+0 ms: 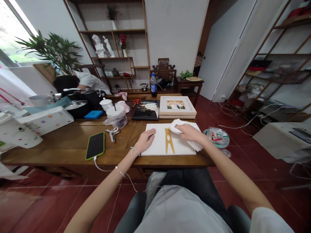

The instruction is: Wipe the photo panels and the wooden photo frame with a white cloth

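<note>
One board (156, 147), one gold shape (167, 142), one cloth (174, 125)
Left hand (145, 140) lies flat on the board, fingers extended; right hand (189, 132) pinches the cloth beside the shape's top.

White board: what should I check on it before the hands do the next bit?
1. White board lying flat on the wooden table: ok.
2. Left hand resting on the board's left side: ok.
3. Right hand holding the white cloth: ok.
4. Cloth kept within the board's edges: not ok, it reaches past the right edge.
5. Yellow shape fixed down: cannot tell.
</note>
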`<state>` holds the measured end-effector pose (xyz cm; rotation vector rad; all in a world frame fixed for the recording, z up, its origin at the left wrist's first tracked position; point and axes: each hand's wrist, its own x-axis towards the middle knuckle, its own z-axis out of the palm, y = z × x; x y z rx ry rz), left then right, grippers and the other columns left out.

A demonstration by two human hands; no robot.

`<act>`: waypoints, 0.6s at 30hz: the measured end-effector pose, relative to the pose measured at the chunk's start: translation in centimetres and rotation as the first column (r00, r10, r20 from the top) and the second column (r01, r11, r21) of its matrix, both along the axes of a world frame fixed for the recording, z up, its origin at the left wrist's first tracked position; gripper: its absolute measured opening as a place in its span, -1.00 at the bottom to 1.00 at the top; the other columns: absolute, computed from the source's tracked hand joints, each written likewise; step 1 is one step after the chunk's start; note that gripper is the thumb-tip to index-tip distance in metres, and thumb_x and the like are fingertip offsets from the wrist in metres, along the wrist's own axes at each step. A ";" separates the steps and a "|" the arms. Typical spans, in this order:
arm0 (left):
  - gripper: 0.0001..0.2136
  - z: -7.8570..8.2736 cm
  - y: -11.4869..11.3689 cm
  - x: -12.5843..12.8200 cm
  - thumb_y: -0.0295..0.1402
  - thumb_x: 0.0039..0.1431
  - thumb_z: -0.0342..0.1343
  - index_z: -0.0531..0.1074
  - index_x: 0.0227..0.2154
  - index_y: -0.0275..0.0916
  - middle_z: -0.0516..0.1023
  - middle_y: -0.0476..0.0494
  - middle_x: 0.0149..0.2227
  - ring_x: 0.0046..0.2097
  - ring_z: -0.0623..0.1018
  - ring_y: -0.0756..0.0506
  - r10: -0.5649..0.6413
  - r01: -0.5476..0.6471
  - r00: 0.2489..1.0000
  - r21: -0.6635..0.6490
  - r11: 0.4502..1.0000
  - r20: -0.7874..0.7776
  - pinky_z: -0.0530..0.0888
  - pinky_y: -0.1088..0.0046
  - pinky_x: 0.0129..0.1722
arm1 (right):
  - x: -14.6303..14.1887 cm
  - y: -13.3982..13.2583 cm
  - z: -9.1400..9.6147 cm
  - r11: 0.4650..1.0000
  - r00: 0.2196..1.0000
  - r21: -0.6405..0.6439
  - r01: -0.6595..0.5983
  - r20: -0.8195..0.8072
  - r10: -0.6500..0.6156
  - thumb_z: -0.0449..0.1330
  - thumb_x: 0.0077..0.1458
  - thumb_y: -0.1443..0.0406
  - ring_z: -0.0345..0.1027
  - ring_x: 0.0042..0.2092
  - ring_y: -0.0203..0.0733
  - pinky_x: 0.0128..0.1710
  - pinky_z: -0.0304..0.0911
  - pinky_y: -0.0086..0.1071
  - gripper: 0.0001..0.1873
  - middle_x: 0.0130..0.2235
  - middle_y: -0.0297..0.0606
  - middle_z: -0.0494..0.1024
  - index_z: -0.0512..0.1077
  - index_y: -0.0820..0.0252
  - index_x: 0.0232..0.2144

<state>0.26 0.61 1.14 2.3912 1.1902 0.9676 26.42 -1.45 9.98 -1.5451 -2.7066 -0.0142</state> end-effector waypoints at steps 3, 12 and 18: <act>-0.69 0.0 0.0 0.0 -0.38 0.16 -0.09 0.43 -0.10 -0.33 0.42 -0.25 0.02 0.10 0.36 -0.14 0.000 0.000 1.000 0.002 1.000 0.000 0.25 0.19 0.13 | -0.7 0.3 -0.3 0.993 0.999 0.120 0.018 -0.052 -0.012 -0.03 -0.10 0.51 0.34 -0.20 -0.02 -0.29 0.18 -0.31 -0.59 -0.21 -0.08 0.47 0.34 0.23 -0.16; -0.69 0.2 -0.1 0.2 -0.39 0.16 -0.08 0.43 -0.10 -0.36 0.42 -0.29 0.01 0.09 0.37 -0.13 -0.008 0.008 1.000 0.015 1.000 0.015 0.26 0.24 0.13 | -0.6 -0.4 -2.9 0.901 0.984 0.403 -0.159 -0.008 0.177 -0.05 0.03 0.55 -0.21 0.26 -0.03 0.19 -0.22 -0.04 -0.64 0.24 -0.22 0.06 0.42 0.19 -0.22; -0.69 -0.1 0.1 0.1 -0.40 0.16 -0.09 0.43 -0.10 -0.34 0.43 -0.27 0.01 0.10 0.37 -0.14 -0.002 0.002 1.000 0.011 1.000 0.014 0.26 0.22 0.13 | -0.8 -0.6 -5.0 0.974 0.995 0.210 -0.089 -0.026 0.097 -0.01 -0.17 0.60 -0.14 0.24 0.05 0.16 -0.13 -0.02 -0.47 0.19 -0.07 0.14 0.39 0.25 -0.11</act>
